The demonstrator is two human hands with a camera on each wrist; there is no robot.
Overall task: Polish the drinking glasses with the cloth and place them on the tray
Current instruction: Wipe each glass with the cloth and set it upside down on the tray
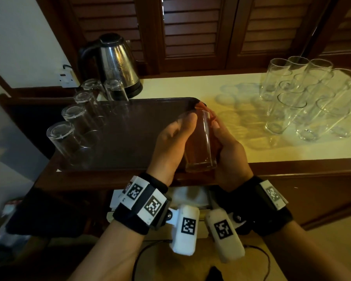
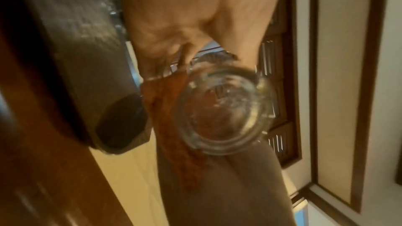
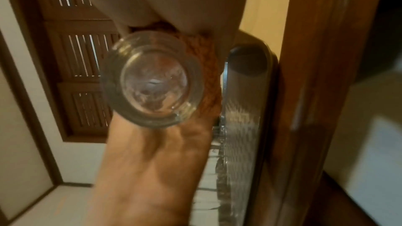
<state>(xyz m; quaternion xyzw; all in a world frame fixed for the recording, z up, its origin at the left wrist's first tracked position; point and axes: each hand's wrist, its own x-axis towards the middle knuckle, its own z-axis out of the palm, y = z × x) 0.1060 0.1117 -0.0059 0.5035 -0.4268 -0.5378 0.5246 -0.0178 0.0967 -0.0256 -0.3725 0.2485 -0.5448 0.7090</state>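
Observation:
A clear drinking glass [image 1: 201, 142] is held tilted between both hands over the near right corner of the dark tray [image 1: 130, 142], its thick base [image 2: 224, 112] [image 3: 154, 78] turned toward me. An orange cloth [image 2: 169, 126] [image 3: 208, 68] lies against the far side of the glass and shows through it. My left hand [image 1: 176, 138] grips the glass, thumb along its wall. My right hand [image 1: 229, 151] cups the cloth against the glass from the right. Several glasses [image 1: 59, 132] stand upside down along the tray's left edge.
Several upright glasses [image 1: 292, 106] are crowded on the pale counter [image 1: 241, 94] at the right. A steel kettle [image 1: 118, 63] stands behind the tray. Louvred wooden doors [image 1: 190, 27] close off the back. The counter's wooden front edge [image 1: 302, 167] runs just under my hands.

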